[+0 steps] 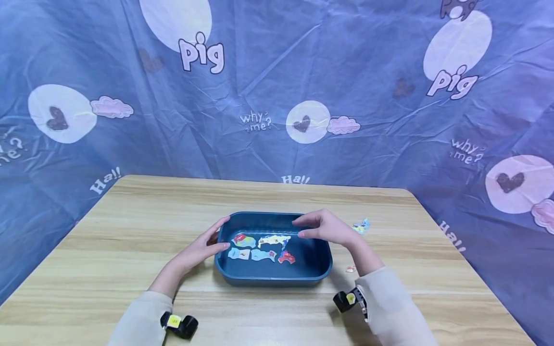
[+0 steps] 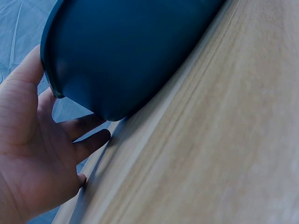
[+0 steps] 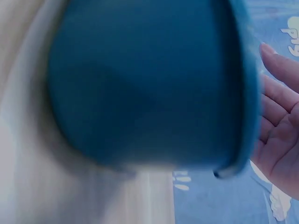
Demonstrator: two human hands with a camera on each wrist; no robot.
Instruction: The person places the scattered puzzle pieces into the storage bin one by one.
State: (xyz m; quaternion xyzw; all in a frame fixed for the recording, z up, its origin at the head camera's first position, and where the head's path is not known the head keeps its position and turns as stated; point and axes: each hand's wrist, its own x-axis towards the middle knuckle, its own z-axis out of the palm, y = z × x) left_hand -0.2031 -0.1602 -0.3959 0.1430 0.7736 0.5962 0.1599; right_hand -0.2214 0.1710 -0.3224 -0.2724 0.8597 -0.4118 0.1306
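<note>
My left hand grips the dark blue tray at its left end: the thumb is on the rim, and the other fingers lie along the outer wall. The tray stands flat on the wooden table. My right hand is over the right part of the tray, with its fingers loosely bent and thumb apart from forefinger; I see nothing held in it. The right wrist view is rather blurred, so I cannot tell surely if this hand touches the rim.

Inside the tray, left of my right hand, lie flat paper-like pieces: a red, yellow and green piece, a white piece, two light blue pieces side by side, and a red piece below the right end of the white one. Outside, to the right, a blue and yellow piece and a small reddish piece are on the table. Behind the table hangs a blue printed cloth.
</note>
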